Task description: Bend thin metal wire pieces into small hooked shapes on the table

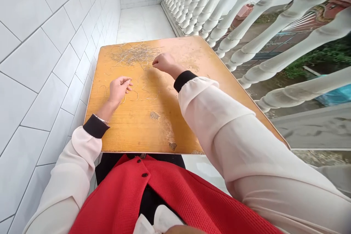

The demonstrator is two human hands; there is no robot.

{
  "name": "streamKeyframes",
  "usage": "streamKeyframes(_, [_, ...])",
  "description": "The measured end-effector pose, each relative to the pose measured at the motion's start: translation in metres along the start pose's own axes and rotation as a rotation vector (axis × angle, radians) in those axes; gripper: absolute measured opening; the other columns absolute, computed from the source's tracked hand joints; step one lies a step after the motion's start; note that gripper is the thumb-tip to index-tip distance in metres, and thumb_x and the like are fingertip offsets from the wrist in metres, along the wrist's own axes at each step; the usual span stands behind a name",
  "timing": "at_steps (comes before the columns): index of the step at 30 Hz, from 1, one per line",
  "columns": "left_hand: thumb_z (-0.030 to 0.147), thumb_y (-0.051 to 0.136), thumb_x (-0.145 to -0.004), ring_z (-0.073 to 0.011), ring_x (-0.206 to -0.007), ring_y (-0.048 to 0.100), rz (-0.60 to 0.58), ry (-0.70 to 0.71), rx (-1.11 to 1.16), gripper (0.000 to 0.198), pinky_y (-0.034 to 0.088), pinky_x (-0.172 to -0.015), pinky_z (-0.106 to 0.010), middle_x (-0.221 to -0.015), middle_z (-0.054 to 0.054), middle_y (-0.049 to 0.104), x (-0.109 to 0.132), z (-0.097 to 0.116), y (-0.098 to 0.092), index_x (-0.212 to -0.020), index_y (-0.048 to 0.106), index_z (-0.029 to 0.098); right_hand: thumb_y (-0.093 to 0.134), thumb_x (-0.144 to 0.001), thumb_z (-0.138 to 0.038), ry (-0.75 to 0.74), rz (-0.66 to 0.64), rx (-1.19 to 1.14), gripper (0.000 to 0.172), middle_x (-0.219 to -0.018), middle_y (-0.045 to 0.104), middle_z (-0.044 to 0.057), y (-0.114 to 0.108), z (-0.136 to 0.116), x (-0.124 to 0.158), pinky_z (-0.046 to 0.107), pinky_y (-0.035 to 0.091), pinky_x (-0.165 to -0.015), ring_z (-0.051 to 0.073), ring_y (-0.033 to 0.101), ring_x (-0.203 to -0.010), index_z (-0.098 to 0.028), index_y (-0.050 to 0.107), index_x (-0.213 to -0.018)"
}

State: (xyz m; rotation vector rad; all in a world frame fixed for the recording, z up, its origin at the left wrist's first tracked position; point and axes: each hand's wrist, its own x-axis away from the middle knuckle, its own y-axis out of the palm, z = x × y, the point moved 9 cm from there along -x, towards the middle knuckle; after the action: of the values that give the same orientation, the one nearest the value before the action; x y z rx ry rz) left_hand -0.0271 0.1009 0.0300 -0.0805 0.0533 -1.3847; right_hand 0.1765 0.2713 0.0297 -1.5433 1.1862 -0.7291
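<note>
A worn orange-brown wooden table point(153, 131) stands in front of me. At its far end lies a tangled pile of thin pale strands point(134, 53), like thread or fine wire. Several single strands point(149, 93) are laid out in curls in the middle of the table. My right hand point(164, 62) reaches to the near right edge of the pile, fingers pinched together at the strands. My left hand point(118, 88) rests on the table among the loose curls, fingers curled with the thumb against the fingertips; what they pinch is too thin to make out.
A white tiled wall point(41, 62) runs close along the table's left side. A white balustrade point(246, 18) lines the right, with a street and greenery below. White floor tiles point(142, 22) stretch beyond the table. Chipped patches point(155, 115) mark the tabletop's near part.
</note>
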Motion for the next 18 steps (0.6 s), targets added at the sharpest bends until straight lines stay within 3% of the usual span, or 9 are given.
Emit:
streamKeyframes(3, [0.003,0.059,-0.093,-0.0017,-0.051,0.058,-0.006,-0.013,0.01,0.015,0.039,-0.049,-0.014,-0.069,0.003,0.067,0.001,-0.006,-0.001,-0.086,0.068,0.012,0.055,-0.087,-0.012,0.03,-0.072,0.246,0.034,-0.118,0.076,0.021,0.019,-0.01,-0.014,0.045,0.052,-0.092,0.034,0.068,-0.111,-0.012,0.081,-0.11])
streamKeyframes(7, [0.003,0.059,-0.093,-0.002,-0.052,0.059,-0.016,-0.001,0.002,0.015,0.04,-0.05,-0.015,-0.072,0.002,0.07,-0.002,-0.012,0.001,-0.087,0.069,0.013,0.046,-0.09,-0.004,-0.044,-0.101,0.436,0.041,-0.121,0.074,0.023,0.035,-0.026,-0.017,0.044,0.054,-0.092,0.035,0.068,-0.114,-0.01,0.078,-0.115])
streamKeyframes(11, [0.002,0.058,-0.092,-0.002,-0.051,0.059,-0.036,-0.016,0.022,0.016,0.04,-0.049,-0.014,-0.071,0.002,0.069,-0.001,-0.017,0.004,-0.087,0.069,0.013,0.044,-0.091,0.0,-0.137,-0.13,0.475,0.04,-0.122,0.074,0.023,0.042,-0.034,-0.017,0.046,0.055,-0.095,0.036,0.068,-0.118,-0.009,0.076,-0.113])
streamKeyframes(18, [0.0,0.058,-0.092,-0.002,-0.051,0.058,-0.04,-0.03,0.031,0.018,0.041,-0.049,-0.015,-0.069,0.003,0.067,0.005,-0.015,0.003,-0.085,0.068,0.013,0.053,-0.09,-0.007,-0.109,-0.213,0.531,0.035,-0.125,0.073,0.025,0.04,-0.027,-0.017,0.047,0.053,-0.097,0.038,0.068,-0.118,-0.005,0.076,-0.117])
